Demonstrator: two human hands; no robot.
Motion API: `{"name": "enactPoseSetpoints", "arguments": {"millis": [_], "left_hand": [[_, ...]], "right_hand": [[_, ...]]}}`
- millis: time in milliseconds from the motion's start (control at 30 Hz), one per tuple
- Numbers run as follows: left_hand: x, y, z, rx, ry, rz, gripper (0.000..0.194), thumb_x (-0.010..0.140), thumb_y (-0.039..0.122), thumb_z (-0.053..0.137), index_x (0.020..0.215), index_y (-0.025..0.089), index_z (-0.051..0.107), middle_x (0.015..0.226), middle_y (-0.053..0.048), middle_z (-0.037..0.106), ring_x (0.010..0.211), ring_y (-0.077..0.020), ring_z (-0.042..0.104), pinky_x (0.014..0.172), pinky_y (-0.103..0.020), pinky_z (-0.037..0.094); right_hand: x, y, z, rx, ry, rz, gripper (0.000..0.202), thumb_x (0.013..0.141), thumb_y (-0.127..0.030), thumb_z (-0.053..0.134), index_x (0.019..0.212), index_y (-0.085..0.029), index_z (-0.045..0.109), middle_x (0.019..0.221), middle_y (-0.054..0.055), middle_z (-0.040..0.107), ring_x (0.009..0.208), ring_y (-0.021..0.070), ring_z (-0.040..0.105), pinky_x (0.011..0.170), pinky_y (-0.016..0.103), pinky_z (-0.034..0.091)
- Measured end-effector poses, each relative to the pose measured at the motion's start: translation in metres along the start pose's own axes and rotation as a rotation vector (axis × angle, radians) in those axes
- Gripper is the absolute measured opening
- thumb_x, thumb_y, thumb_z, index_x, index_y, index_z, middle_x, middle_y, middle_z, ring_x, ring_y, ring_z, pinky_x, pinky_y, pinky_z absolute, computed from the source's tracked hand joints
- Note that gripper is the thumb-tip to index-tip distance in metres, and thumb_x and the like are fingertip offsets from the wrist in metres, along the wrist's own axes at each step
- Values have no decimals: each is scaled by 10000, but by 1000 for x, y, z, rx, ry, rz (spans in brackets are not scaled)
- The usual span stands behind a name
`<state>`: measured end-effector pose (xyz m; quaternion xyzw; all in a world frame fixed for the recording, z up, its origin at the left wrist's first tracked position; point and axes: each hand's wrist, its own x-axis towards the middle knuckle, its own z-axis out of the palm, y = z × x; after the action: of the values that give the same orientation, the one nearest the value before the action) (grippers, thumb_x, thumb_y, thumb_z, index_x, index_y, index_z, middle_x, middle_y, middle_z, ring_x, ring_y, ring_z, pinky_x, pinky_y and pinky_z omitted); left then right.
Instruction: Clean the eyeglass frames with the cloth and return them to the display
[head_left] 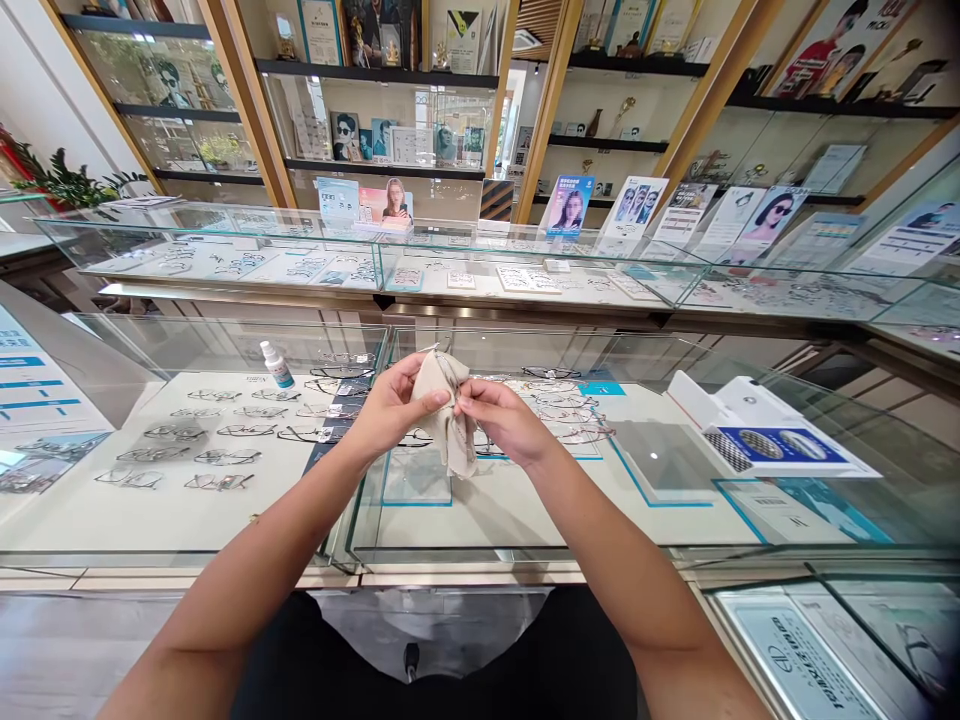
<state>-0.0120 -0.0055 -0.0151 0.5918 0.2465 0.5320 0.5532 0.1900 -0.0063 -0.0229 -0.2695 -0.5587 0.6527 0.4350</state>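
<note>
A beige cleaning cloth [442, 385] is bunched between my two hands above the glass counter. My left hand [394, 405] is closed on the cloth, its thumb pressing on the front. At the cloth's right edge, my right hand [499, 412] pinches with thumb and fingers. A thin dark line, looking like part of a glasses frame, shows at the cloth's upper edge; the rest of it is hidden in the folds. The cloth's lower end hangs down loosely.
Under the glass lie rows of eyeglasses [229, 457]. A white spray bottle [277, 365] stands at the left, an opened white-and-blue box [780, 445] at the right. Behind runs another glass display case [300, 265] with advertising cards. Shelves line the wall.
</note>
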Motion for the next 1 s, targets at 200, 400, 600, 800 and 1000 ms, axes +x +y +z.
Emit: {"name": "enactPoseSetpoints", "arguments": {"millis": [200,400,600,800,1000], "left_hand": [[0,-7,0,23,-18,34,476,803,391,961,1152,182,714,988,-66,765,819,-169,700,727,-251,558],[-1,-8,2,36,-3,37,463,819,411,949,1133,172,706,957,-63,765,793,-159,698,706,-241,551],[-2,-7,3,50,8,40,452,804,428,957,1074,175,696,904,-51,758,744,-149,681,675,-238,537],[-2,-5,4,42,35,20,455,773,435,971,1012,182,679,830,-25,728,685,-138,657,628,-234,516],[-2,-1,7,56,60,8,487,698,424,1009,926,183,652,776,-7,703,653,-135,632,603,-235,502]], "right_hand": [[1,2,1,70,-17,43,480,707,-581,979,771,-186,714,798,-3,674,720,136,598,712,278,446],[1,0,2,68,-31,38,480,711,-588,969,780,-183,721,791,2,668,713,135,572,695,285,433],[1,2,3,66,-46,54,471,710,-586,971,783,-190,727,785,1,677,715,141,587,699,287,443],[1,2,4,72,-55,56,453,724,-566,968,791,-191,723,797,-1,676,725,142,584,728,297,457],[0,6,3,36,-48,51,478,717,-596,969,814,-188,742,825,4,695,768,144,590,752,288,442]]}}
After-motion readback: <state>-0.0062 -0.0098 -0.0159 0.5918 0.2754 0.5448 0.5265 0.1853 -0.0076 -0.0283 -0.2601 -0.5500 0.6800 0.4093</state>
